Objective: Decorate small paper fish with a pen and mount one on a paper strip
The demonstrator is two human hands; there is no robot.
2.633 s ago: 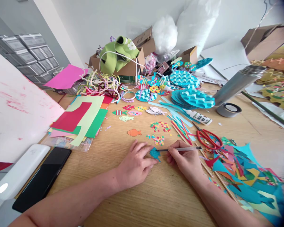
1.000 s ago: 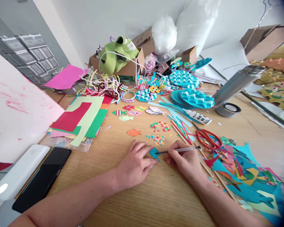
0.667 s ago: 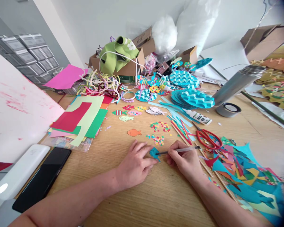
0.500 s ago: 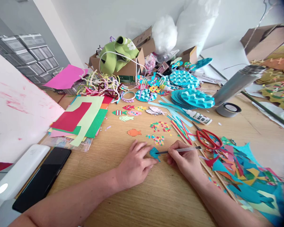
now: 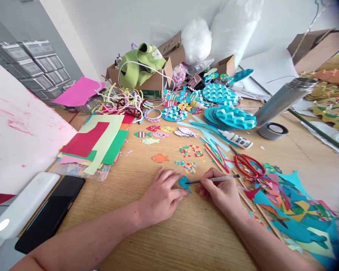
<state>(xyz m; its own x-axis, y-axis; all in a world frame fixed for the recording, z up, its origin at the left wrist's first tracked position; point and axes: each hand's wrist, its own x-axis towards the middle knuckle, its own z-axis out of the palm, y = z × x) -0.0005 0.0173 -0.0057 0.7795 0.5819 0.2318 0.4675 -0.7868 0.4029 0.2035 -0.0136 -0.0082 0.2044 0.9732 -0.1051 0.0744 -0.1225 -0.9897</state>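
A small blue paper fish (image 5: 184, 183) with dark lines lies flat on the wooden table. My left hand (image 5: 162, 194) rests beside it, fingers spread, fingertips at the fish's left and lower edges. My right hand (image 5: 219, 188) is closed round a thin grey pen (image 5: 220, 178), whose tip touches the fish near its tail. Just above the fish are small piles of coloured paper dots (image 5: 188, 166) and paper triangles (image 5: 191, 151). An orange paper fish (image 5: 159, 158) lies further up on the left, below several patterned paper fish (image 5: 150, 141).
Red-handled scissors (image 5: 249, 165), wooden sticks and paper scraps (image 5: 296, 210) lie on the right. A glue bottle (image 5: 237, 139) and metal flask (image 5: 284, 101) stand or lie behind. Coloured sheets (image 5: 113, 139), a phone (image 5: 51, 212) and a white device (image 5: 24, 203) are at left.
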